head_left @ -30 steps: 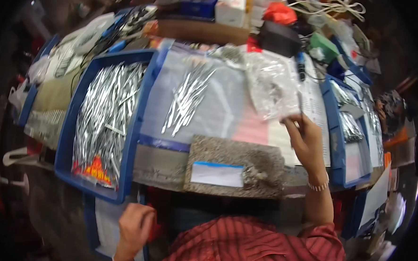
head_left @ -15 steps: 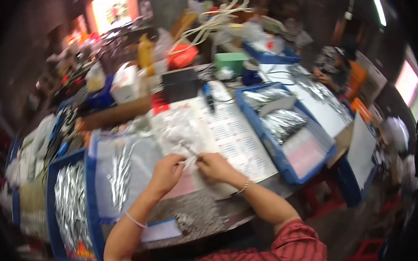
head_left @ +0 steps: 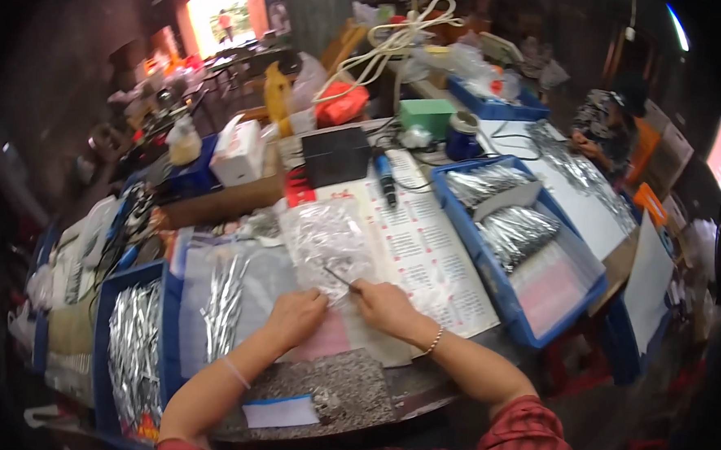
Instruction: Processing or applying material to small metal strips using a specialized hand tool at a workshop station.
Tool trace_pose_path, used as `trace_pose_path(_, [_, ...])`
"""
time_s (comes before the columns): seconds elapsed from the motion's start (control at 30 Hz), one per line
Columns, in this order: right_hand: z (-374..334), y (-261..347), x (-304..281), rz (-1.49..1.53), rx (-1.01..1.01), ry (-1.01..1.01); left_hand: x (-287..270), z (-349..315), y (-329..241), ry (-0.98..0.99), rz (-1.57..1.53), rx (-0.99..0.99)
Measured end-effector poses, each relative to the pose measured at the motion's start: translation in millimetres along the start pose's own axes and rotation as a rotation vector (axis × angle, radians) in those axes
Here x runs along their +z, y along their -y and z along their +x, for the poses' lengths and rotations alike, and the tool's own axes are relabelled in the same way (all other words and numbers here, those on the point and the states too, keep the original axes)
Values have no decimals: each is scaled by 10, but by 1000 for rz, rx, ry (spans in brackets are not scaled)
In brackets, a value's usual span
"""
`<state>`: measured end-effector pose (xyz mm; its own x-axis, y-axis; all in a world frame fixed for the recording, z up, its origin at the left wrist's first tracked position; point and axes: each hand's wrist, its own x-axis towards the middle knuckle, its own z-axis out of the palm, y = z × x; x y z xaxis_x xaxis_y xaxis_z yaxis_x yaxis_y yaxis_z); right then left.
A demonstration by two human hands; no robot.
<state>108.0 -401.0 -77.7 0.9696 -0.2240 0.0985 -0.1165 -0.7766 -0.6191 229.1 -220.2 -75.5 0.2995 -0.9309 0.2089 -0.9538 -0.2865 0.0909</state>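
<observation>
Right hand pinches a slim dark tool mid-frame; left hand curls, hold unclear. The clear bag looks limp, slippery, probably best pinched by its edge.

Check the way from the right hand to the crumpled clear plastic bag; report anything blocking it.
Nothing visible blocks it: the right hand holds a thin, dark, straight tool whose tip overlaps the crumpled clear plastic bag. The left hand sits left of the tool.

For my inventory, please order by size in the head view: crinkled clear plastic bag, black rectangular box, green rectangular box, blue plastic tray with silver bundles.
Blue tray
Clear bag
Black box
Green box (farther back; true size unsure)
</observation>
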Motion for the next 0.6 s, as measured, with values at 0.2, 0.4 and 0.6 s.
trace_pose_path(0.2, [199,94,-152,-156,-71,43,23,-54,347,-85,19,-97])
trace_pose_path(0.4, [172,163,-164,-81,-88,161,19,139,283,82,-296,-497])
trace_pose_path(0.6, [150,32,-238,60,-57,226,-115,192,94,220,-1113,-879])
